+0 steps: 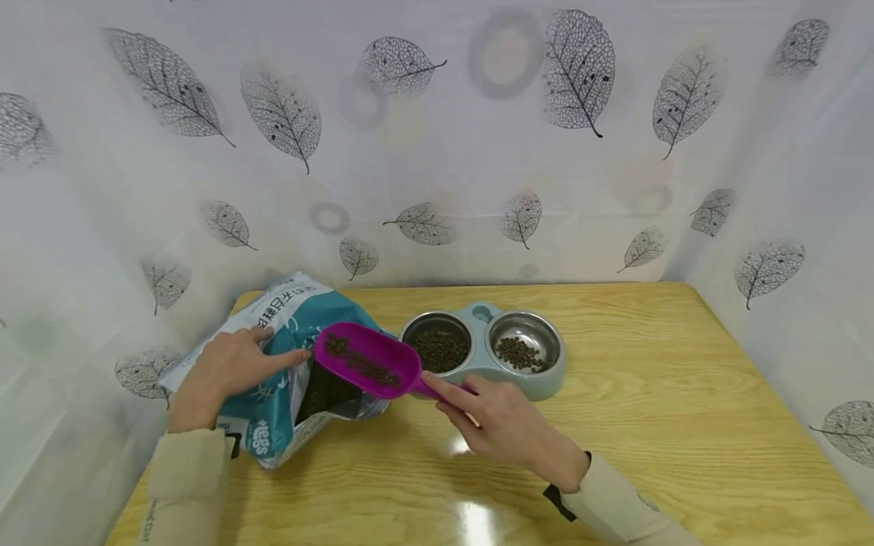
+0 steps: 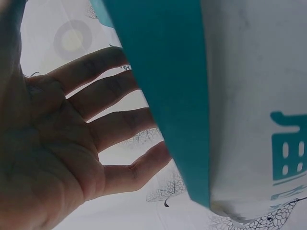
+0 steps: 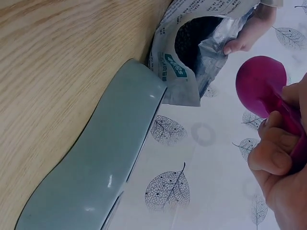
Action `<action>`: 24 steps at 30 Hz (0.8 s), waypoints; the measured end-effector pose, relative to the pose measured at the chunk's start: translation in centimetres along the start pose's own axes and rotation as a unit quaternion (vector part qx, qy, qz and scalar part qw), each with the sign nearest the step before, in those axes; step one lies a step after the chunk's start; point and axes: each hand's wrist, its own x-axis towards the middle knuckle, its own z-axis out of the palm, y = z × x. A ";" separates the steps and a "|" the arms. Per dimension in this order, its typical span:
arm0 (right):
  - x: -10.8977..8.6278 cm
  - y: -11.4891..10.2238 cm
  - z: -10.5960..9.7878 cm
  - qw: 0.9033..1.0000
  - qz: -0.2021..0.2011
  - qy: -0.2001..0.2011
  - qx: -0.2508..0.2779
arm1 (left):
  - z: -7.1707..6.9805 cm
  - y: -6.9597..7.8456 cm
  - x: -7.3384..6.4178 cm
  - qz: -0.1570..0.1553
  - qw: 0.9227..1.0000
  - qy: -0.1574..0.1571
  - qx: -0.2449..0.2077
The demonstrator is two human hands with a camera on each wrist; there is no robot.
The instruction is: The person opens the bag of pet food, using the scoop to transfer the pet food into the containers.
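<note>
My right hand grips the handle of a magenta scoop, which holds some brown kibble. The scoop is raised over the mouth of a teal and white pet food bag. That bag lies tilted on its side, its opening facing me with dark kibble inside. Against the bag rests my left hand, fingers spread and fairly straight, thumb near the opening; the left wrist view shows the palm apart from the bag. To the right stands a light blue double bowl with kibble in both metal bowls.
The wooden table extends to the right of the double bowl and in front of it. A pale curtain printed with leaves hangs behind the table and along both sides. The left bowl holds more kibble than the right bowl.
</note>
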 end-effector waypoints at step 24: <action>-5.6 5.5 -7.9 0.996 0.079 -0.009 -0.036 | -0.2 0.1 -0.2 -0.012 1.000 -0.018 -0.009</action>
